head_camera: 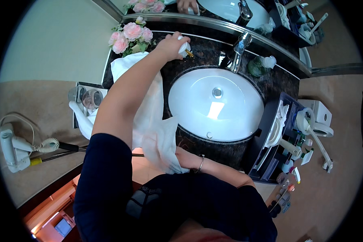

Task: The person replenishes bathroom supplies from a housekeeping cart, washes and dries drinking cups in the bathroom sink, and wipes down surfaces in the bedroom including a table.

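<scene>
My left hand (172, 47) is wrapped around a white dispenser bottle (186, 50) with a gold-coloured nozzle, at the back of the dark stone counter (199, 51). My right hand (186, 157), a bangle at its wrist, is near the front edge of the counter and grips a white towel (157, 136). Folds of the towel hide its fingers. From there the towel spreads along the left side of the counter, passing under my left forearm. Beside the towel is a white oval washbasin (193, 99) with a chrome faucet (238, 56).
Pink artificial flowers (131, 34) stand at the back left corner, below a mirror (224, 9). Drinking glasses (92, 99) sit on a tray at the left. A green bottle (256, 66) stands right of the faucet. A dark caddy (263, 136) of cleaning supplies is at the right; a hair dryer (10, 148) hangs left.
</scene>
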`<state>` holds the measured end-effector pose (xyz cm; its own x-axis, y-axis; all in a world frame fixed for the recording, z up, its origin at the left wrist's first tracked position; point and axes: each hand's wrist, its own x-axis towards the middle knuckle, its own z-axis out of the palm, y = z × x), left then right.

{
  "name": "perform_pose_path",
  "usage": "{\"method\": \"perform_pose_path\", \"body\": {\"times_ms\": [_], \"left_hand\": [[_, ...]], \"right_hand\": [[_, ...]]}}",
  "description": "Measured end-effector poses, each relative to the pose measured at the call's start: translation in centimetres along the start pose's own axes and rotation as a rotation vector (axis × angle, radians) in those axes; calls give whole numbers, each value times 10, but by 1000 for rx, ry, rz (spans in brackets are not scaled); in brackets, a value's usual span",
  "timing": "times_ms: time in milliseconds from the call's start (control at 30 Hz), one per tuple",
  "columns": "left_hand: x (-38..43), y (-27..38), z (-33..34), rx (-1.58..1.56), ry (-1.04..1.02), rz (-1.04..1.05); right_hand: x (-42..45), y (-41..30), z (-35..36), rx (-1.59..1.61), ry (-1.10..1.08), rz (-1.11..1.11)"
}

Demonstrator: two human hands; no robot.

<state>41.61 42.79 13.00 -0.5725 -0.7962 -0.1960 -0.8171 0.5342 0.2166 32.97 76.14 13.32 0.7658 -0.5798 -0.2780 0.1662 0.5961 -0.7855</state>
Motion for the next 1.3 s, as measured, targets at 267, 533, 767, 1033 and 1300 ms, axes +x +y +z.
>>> {"method": "perform_pose_path", "body": {"times_ms": [267,533,767,1033,1300], "left_hand": [[-219,-4,-50,-1572,35,-220],[-454,59,37,-1900,400,-361],[-587,121,45,-2083,326,-467],[-655,143,55,-2001,487,-367],[-675,174,123,-1164,547,-483]], "right_hand": [[3,-11,39,-233,481,-243],[8,-7,149,-1194,462,-727],[-21,63,220,-1484,-120,-895],[-26,67,282,-1444,20,-1018],[-49,24,296,-81,420,-721]]}}
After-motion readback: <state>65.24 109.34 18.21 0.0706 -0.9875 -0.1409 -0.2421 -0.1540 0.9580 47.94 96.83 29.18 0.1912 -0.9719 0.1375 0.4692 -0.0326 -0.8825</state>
